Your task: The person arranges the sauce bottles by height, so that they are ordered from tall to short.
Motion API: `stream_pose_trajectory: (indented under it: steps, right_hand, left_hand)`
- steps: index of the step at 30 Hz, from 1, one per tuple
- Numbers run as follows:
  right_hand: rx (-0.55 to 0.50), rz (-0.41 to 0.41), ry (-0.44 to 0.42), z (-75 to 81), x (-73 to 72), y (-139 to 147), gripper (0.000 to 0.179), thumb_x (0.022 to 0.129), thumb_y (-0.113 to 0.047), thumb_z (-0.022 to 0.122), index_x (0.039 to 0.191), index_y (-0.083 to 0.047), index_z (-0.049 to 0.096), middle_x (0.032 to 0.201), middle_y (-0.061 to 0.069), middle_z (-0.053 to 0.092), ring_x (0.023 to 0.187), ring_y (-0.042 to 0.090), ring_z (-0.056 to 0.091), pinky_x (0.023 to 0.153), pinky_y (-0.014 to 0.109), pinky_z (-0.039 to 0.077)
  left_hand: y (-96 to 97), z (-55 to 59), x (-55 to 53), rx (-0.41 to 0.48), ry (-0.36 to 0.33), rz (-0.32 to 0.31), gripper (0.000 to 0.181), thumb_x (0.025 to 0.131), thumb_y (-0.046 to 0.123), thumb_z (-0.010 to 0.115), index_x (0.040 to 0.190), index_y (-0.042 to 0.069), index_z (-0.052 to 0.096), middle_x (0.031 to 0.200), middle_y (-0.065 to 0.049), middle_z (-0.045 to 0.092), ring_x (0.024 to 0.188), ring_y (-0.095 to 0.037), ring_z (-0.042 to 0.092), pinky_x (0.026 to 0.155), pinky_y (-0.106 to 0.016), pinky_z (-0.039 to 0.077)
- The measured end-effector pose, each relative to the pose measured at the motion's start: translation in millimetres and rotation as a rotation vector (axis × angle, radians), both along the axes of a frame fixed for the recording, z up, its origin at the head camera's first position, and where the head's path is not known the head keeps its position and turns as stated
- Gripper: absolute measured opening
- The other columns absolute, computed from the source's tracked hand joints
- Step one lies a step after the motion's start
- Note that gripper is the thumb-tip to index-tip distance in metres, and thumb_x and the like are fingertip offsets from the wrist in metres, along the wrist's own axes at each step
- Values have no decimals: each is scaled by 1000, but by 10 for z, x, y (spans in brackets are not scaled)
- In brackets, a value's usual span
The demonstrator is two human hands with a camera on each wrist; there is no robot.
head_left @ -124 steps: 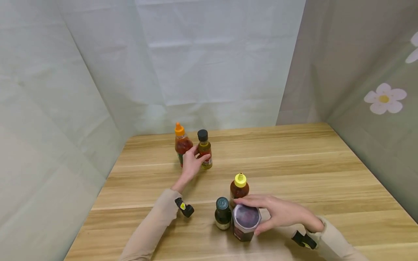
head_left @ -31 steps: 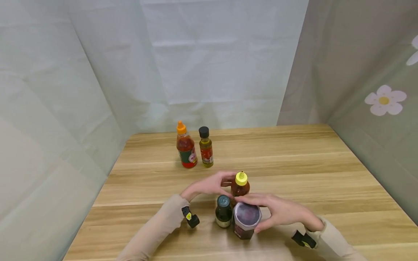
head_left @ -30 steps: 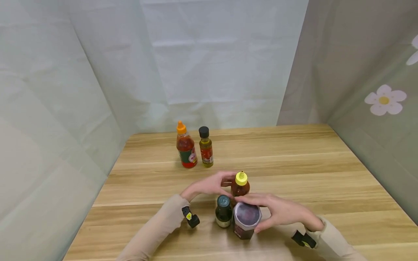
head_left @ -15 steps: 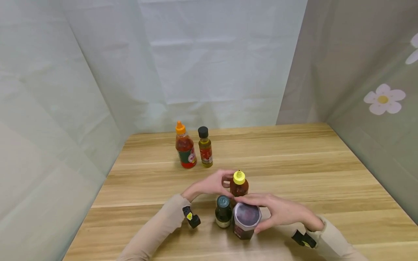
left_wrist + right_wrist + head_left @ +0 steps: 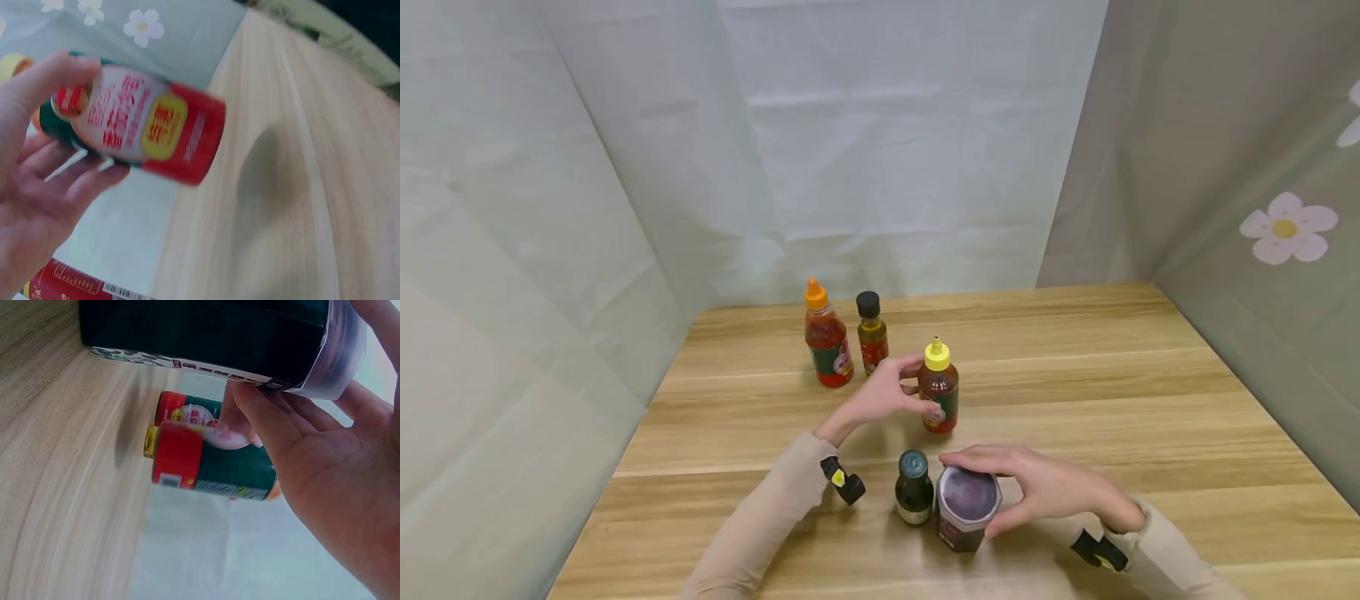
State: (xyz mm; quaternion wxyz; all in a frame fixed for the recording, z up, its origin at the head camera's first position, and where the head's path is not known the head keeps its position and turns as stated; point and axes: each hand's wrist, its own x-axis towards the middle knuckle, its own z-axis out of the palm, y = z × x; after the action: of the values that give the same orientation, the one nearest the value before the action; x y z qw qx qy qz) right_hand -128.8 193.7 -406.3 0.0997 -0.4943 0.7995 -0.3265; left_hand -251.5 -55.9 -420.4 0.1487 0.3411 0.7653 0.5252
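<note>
Bottle (image 5: 940, 386) in left fingers (image 5: 917, 405), yellow nozzle (image 5: 937, 344) whole only in head view.

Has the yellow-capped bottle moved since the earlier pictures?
Yes: in the head view, the yellow-capped bottle, held by the left hand, now shows farther from the teal-capped bottle, toward the back cloth.
</note>
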Motion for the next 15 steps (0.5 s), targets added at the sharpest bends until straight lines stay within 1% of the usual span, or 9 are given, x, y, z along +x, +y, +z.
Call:
stream_pose_trajectory:
  steps: [2, 6, 9, 11, 15]
  right_hand:
    - [-4, 5, 7, -3, 3, -8, 78, 85, -39, 72, 150, -14, 36, 145, 7, 49, 130, 17, 50, 102, 32, 48]
    - [-11, 7, 17, -12, 0, -16, 78, 85, -39, 72, 150, -14, 36, 145, 6, 49, 130, 16, 50, 102, 31, 48]
    - [-16, 11, 36, -18, -7, -8, 79, 84, -39, 72, 150, -13, 36, 146, 7, 49, 130, 17, 50, 102, 32, 48]
    - [-16, 14, 52, -20, -7, -4, 79, 85, -39, 72, 150, -13, 35, 146, 7, 48, 131, 18, 50, 103, 32, 48]
    - [-15, 1, 39, -26, -1, -9, 80, 84, -39, 73, 150, -14, 36, 147, 5, 48, 132, 16, 49, 103, 31, 47]
  left_hand:
    - [9, -6, -24, -19, 28, 78, 70, 77, 11, 81, 139, 5, 49, 133, -12, 60, 124, -30, 56, 96, -39, 54]
    - [37, -29, -68, -35, 54, 214, 70, 76, 12, 82, 138, 2, 49, 132, -14, 60, 122, -33, 58, 97, -42, 53]
    - [65, -53, -101, -30, 67, 283, 69, 78, 13, 81, 138, 2, 49, 132, -15, 60, 122, -33, 58, 99, -44, 52]
    - [86, -65, -121, -21, 80, 314, 69, 79, 13, 80, 138, 1, 48, 132, -16, 60, 122, -32, 59, 100, -44, 51]
    - [129, -89, -152, -12, 100, 369, 66, 79, 9, 79, 137, 1, 49, 130, -17, 61, 122, -30, 58, 100, -45, 51]
